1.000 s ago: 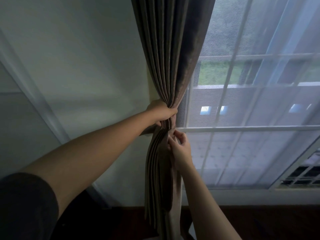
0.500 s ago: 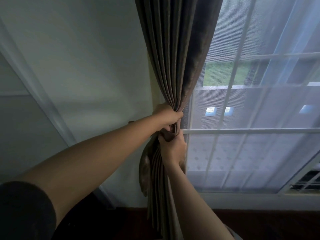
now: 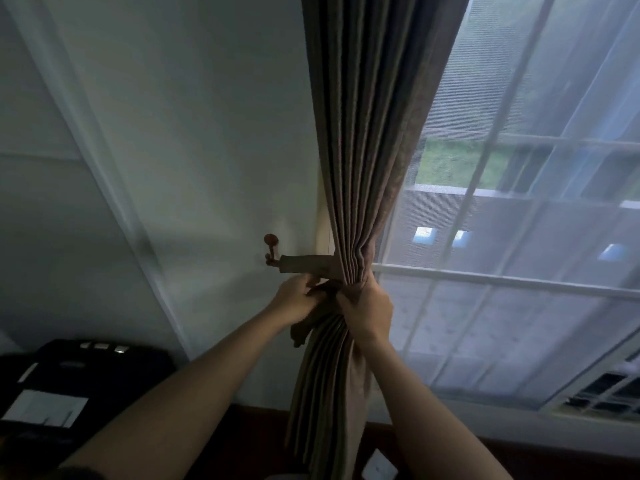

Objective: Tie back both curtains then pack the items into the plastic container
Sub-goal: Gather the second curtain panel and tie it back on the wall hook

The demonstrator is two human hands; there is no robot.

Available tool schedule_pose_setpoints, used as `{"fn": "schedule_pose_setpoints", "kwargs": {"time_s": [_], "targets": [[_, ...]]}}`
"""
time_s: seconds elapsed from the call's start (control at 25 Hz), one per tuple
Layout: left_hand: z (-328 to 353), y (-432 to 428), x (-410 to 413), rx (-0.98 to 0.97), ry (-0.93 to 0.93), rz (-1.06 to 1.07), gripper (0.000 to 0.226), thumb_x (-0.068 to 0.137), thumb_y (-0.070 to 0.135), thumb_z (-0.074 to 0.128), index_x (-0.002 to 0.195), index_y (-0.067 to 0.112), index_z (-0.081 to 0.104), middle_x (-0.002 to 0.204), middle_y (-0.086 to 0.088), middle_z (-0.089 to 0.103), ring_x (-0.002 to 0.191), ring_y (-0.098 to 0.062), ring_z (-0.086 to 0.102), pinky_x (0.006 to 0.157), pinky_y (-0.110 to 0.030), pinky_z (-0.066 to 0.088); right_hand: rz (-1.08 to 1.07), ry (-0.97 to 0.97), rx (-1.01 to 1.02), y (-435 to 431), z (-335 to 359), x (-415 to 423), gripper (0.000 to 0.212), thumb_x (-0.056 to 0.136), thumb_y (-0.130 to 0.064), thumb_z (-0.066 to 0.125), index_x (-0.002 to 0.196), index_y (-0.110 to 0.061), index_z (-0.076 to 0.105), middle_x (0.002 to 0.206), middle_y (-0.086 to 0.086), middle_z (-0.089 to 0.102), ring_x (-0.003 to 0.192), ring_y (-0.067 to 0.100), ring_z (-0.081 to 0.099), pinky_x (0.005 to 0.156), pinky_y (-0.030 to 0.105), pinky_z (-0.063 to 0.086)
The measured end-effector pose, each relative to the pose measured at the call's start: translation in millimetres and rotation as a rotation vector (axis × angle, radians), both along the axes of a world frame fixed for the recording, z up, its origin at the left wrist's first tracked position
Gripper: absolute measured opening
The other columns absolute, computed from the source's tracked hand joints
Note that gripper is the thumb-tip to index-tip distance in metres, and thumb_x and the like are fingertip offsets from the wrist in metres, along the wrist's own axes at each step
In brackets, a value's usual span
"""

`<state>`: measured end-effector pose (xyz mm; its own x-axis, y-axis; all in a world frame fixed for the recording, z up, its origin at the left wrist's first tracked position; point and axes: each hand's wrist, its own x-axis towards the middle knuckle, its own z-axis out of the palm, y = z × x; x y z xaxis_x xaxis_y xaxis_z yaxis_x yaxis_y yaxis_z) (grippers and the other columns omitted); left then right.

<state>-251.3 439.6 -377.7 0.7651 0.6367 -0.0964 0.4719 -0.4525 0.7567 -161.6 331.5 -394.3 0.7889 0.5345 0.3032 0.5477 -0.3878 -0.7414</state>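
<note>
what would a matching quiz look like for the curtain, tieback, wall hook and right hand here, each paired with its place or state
1 curtain
2 tieback
3 wall hook
4 right hand

A fixed to the wall, left of the curtain
B grips the gathered folds
C stretches from the hook to the curtain
D hangs pleated beside the window

Pairs: 1-D, 2-C, 3-A, 4-B

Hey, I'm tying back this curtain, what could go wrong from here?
1. One end of the tieback sits on the small wall hook; tugging the free end that your left hand appears to grip might slip it off.
2. Your right hand bunches the curtain; letting go early would likely spill the pleats.
3. The sheer curtain hangs right beside the bundle and could get caught under the tieback.
</note>
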Motion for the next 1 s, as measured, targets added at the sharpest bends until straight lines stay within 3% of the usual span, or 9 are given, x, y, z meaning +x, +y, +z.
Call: {"fn": "schedule_pose_setpoints", "kwargs": {"time_s": [0.16, 0.32, 0.48, 0.56, 0.68, 0.76, 0.84, 1.0], "targets": [[-17, 1, 21, 0.193, -0.091, 0.008, 0.024, 0.094, 0.013, 0.049, 0.114, 0.010, 0.063, 0.123, -0.010, 0.055, 0.114, -0.024, 0.053, 0.092, -0.024, 0.039, 0.104, 0.028, 0.000, -12, 3, 2, 0.043, 0.074, -0.015, 0.068, 0.114, -0.014, 0.055, 0.095, 0.008, 0.069, 0.088, 0.027, 0.063, 0.061, 0.021, 0.034], [-17, -7, 30, 0.278, -0.114, 0.143, 0.027, 0.097, 0.011, 0.042, 0.111, 0.010, 0.065, 0.118, -0.010, 0.061, 0.106, -0.020, 0.057, 0.088, -0.023, 0.040, 0.115, 0.044, 0.060, -13, 6, 6, 0.048, 0.072, -0.014, 0.070, 0.118, -0.017, 0.056, 0.096, 0.004, 0.070, 0.088, 0.022, 0.062, 0.053, 0.004, 0.034], [-6, 8, 26, 0.325, 0.016, -0.014, 0.030, 0.096, 0.006, 0.043, 0.119, 0.009, 0.061, 0.126, -0.012, 0.059, 0.114, -0.025, 0.056, 0.095, -0.029, 0.041, 0.147, 0.072, 0.062, -15, 1, 8, 0.044, 0.071, -0.018, 0.071, 0.112, -0.020, 0.056, 0.084, -0.008, 0.062, 0.078, 0.015, 0.059, 0.054, 0.005, 0.033], [-4, 5, 29, 0.321, 0.026, 0.024, 0.029, 0.096, 0.006, 0.042, 0.115, 0.008, 0.063, 0.123, -0.013, 0.061, 0.110, -0.024, 0.058, 0.093, -0.028, 0.042, 0.156, 0.084, 0.058, -15, -1, 8, 0.040, 0.070, -0.021, 0.071, 0.108, -0.019, 0.056, 0.083, -0.009, 0.061, 0.075, 0.013, 0.057, 0.055, 0.010, 0.036], [-3, -14, 39, 0.240, -0.064, 0.245, 0.022, 0.095, 0.011, 0.045, 0.103, 0.007, 0.065, 0.108, -0.011, 0.067, 0.092, -0.020, 0.063, 0.079, -0.024, 0.044, 0.189, 0.136, 0.079, -19, -1, 10, 0.035, 0.071, -0.020, 0.072, 0.103, -0.017, 0.057, 0.084, -0.006, 0.062, 0.076, 0.014, 0.059, 0.057, 0.016, 0.041], [-7, -17, 42, 0.175, -0.123, 0.323, 0.018, 0.093, 0.011, 0.051, 0.105, 0.006, 0.063, 0.105, -0.010, 0.067, 0.093, -0.022, 0.064, 0.077, -0.026, 0.046, 0.231, 0.168, 0.089, -22, -2, 13, 0.036, 0.073, -0.020, 0.073, 0.105, -0.020, 0.057, 0.089, -0.005, 0.064, 0.082, 0.014, 0.061, 0.065, 0.022, 0.048], [-13, -14, 41, 0.094, -0.172, 0.298, 0.016, 0.090, 0.012, 0.056, 0.102, 0.006, 0.065, 0.102, -0.012, 0.069, 0.092, -0.026, 0.065, 0.075, -0.028, 0.047, 0.251, 0.190, 0.080, -24, -2, 18, 0.038, 0.074, -0.023, 0.074, 0.108, -0.023, 0.056, 0.094, -0.004, 0.067, 0.086, 0.014, 0.063, 0.072, 0.029, 0.052], [-29, -13, 36, -0.177, -0.255, 0.258, 0.016, 0.089, 0.023, 0.054, 0.090, 0.009, 0.063, 0.088, -0.009, 0.067, 0.085, -0.026, 0.063, 0.066, -0.030, 0.046, 0.311, 0.293, 0.097, -28, -3, 24, 0.041, 0.075, -0.026, 0.075, 0.112, -0.026, 0.057, 0.101, -0.008, 0.068, 0.092, 0.004, 0.064, 0.077, 0.024, 0.052]]}}
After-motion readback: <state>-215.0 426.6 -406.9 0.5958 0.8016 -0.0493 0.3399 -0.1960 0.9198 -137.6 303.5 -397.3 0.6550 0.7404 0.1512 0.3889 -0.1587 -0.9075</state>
